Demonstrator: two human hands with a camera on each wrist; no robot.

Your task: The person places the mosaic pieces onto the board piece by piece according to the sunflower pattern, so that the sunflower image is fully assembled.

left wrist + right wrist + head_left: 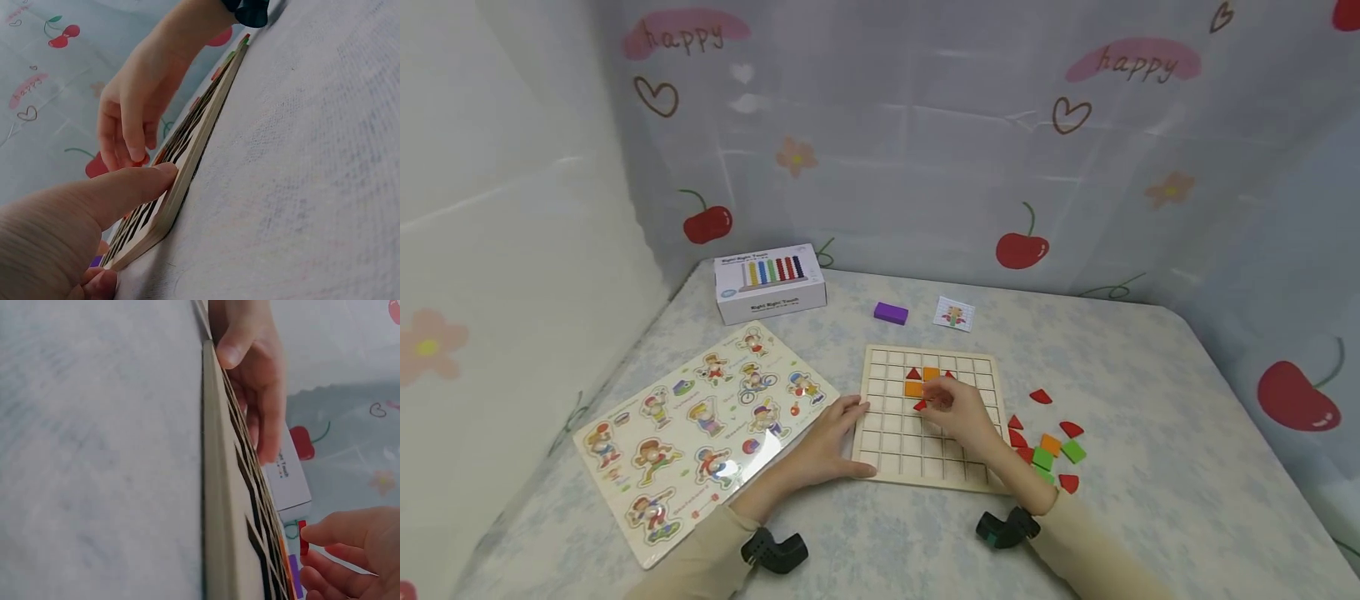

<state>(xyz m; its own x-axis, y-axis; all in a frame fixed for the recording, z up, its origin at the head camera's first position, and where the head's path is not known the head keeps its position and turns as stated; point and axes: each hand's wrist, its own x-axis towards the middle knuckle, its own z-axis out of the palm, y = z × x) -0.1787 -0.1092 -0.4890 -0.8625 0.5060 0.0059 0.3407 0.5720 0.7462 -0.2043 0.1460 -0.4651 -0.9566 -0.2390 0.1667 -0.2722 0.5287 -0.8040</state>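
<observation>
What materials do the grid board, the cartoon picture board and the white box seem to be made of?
Grid board: probably wood, matte; its edge is pale tan and without shine.
Cartoon picture board: glossy, perhaps plastic-coated or film-wrapped, since white glare streaks it; core unclear.
White box: likely cardboard, smooth, with printed faces and crisp straight edges.

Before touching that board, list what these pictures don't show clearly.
Squares of the board under the right hand: head view, hidden by that hand.
Whole shape of the held red piece: right wrist view, partly covered by that hand.
Fine details on the card: head view, too small.
Upper ends of the sleeves: head view, cut off by the bottom edge.
</observation>
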